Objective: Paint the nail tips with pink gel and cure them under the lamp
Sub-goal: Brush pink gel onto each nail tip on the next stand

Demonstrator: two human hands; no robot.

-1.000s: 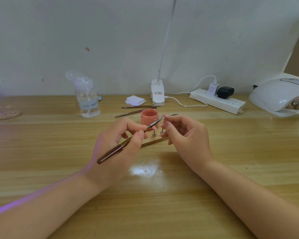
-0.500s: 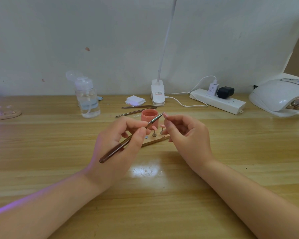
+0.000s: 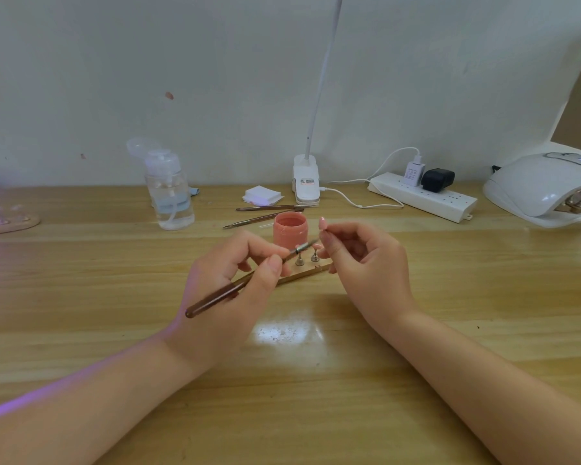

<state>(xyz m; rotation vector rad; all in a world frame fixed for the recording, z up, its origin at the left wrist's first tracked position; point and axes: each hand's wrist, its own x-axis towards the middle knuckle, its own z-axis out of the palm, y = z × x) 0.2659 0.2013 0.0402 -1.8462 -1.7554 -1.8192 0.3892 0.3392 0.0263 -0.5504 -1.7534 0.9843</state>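
A pink-coated nail tip (image 3: 322, 223) is pinched in the right hand (image 3: 366, 263), a brush (image 3: 245, 280) gripped in the left hand (image 3: 228, 283) — curing under the lamp (image 3: 537, 189) at two o'clock is judged outstanding.

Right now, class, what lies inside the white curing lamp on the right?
Through the curing lamp opening, a brownish holder with pink nail tips shows near the front; the dome hides everything deeper inside.

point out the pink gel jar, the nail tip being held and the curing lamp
pink gel jar (image 3: 289, 231): head view, on its front wall.
nail tip (image 3: 322, 223): head view, on its pink face above the right hand's fingertips.
curing lamp (image 3: 540, 182): head view, on its white dome.
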